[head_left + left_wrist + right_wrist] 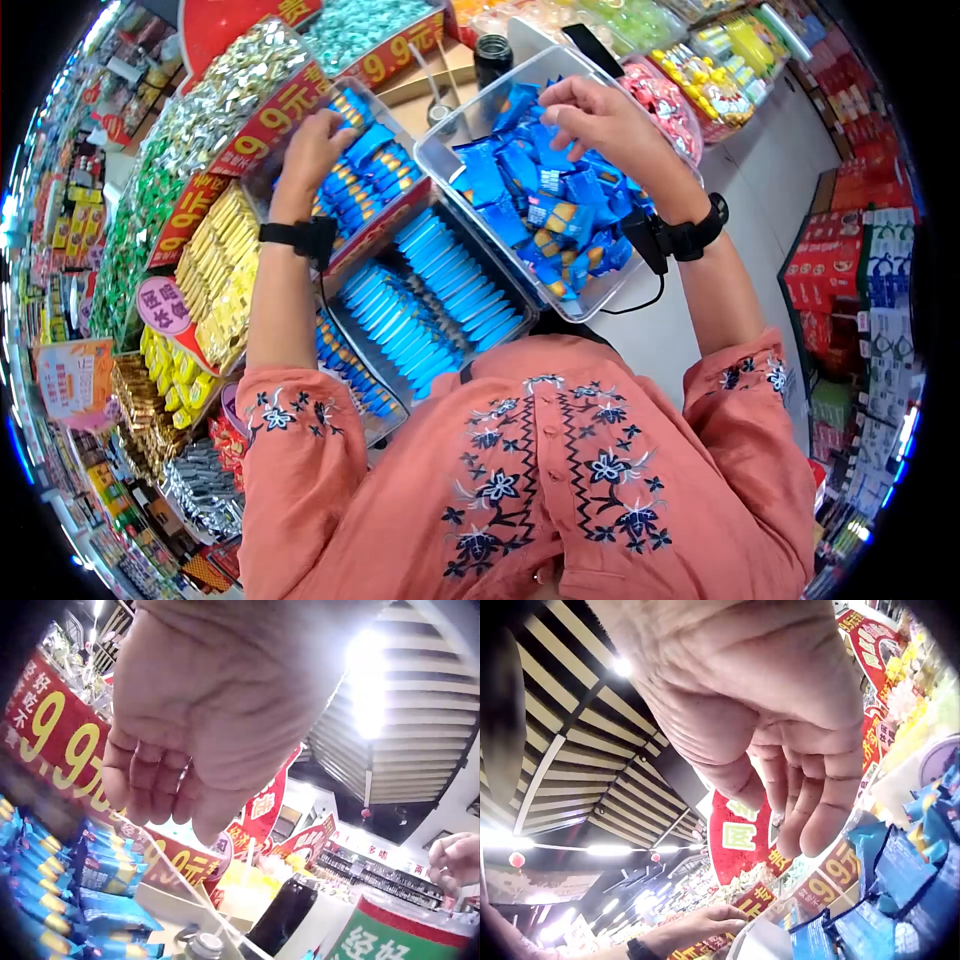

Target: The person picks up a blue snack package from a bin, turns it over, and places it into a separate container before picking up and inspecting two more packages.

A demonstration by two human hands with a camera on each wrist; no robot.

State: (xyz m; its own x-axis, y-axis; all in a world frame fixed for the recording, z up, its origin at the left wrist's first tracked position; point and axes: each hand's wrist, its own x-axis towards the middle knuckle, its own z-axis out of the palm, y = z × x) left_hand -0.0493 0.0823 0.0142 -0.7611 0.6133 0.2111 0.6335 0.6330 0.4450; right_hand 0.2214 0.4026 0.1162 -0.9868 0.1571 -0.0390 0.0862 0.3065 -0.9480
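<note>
My left hand (315, 155) hangs over a bin where blue snack packets (380, 165) stand in neat rows. In the left wrist view its fingers (161, 784) bend loosely downward with nothing between them. The right hand (590, 115) is above a clear plastic bin (585, 308) heaped with loose blue snack packets (510, 170). Its thumb and fingers (825, 810) droop relaxed in the right wrist view, and the palm holds nothing. Some packets below that hand are hidden by it.
Light-blue packets (400, 315) fill another bin nearer my body. A dark bottle (492, 62) and a small jar (440, 105) stand behind the bins. Yellow-wrapped sweets (215, 265) lie at left, beside red price signs (255, 130). Shelves (850, 270) line the right.
</note>
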